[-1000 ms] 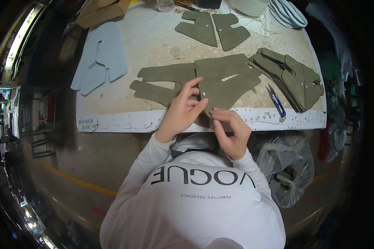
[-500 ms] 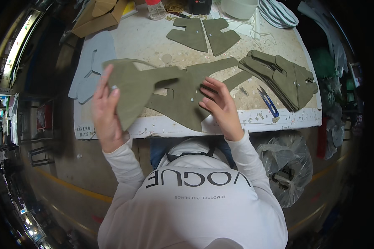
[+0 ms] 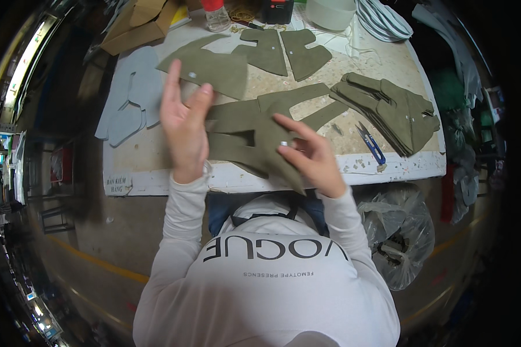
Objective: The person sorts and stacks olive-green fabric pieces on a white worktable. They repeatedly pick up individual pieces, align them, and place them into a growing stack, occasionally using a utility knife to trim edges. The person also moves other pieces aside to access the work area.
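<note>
Left hand [image 3: 183, 130] grasps one olive cut piece [image 3: 214, 69], lifted clear above the counter [image 3: 353, 168]. Right hand [image 3: 307, 156] lies released, pinning the olive stack [image 3: 255, 136] just beside it. Judged step: peeling off the top piece; next it needs setting aside beyond the left hand.

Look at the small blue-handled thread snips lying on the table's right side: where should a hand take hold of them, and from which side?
Probably best by the blue handle, the end nearer the table edge, coming from the person's side with the right hand. The snips lie flat with the dark blade tips pointing away, toward the stack of olive fabric pieces, so the handle is reached first.
</note>
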The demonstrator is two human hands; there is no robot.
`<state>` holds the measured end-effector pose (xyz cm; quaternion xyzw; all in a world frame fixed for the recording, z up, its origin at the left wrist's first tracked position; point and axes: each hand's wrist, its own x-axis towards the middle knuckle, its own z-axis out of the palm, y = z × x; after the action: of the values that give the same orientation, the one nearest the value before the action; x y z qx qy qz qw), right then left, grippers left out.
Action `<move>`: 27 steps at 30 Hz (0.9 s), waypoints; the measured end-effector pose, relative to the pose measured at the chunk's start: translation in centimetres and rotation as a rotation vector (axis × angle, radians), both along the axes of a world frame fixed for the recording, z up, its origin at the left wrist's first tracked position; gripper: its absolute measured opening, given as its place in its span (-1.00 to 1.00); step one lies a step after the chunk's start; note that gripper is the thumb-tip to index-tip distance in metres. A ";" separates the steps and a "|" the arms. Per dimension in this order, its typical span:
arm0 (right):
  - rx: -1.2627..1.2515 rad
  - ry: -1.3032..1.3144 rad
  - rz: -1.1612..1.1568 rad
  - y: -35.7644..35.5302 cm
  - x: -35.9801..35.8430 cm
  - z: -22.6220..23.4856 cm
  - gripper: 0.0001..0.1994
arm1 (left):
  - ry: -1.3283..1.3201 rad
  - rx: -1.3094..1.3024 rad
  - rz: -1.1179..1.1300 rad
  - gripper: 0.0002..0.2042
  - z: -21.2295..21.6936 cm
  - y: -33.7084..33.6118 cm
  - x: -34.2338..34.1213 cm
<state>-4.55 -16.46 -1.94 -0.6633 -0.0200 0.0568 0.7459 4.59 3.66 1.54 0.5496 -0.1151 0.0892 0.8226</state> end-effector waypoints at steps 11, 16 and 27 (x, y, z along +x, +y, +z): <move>0.147 -0.146 -0.289 -4.9 0.8 6.3 -0.42 | 0.155 0.463 -0.006 -0.23 -8.3 -0.5 -7.1; 0.221 -0.399 -0.433 -2.9 1.0 4.6 -0.34 | 0.188 0.552 0.080 -0.20 -7.9 -0.3 -10.3; -0.224 0.052 -0.282 -0.7 -1.2 -4.8 -0.70 | -0.091 0.952 0.281 -0.61 -5.4 2.9 -6.0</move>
<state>-5.71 -17.13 -6.72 -0.7367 0.0989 -0.0292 0.6683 -1.43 6.58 -3.86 0.8700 -0.1039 0.1606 0.4545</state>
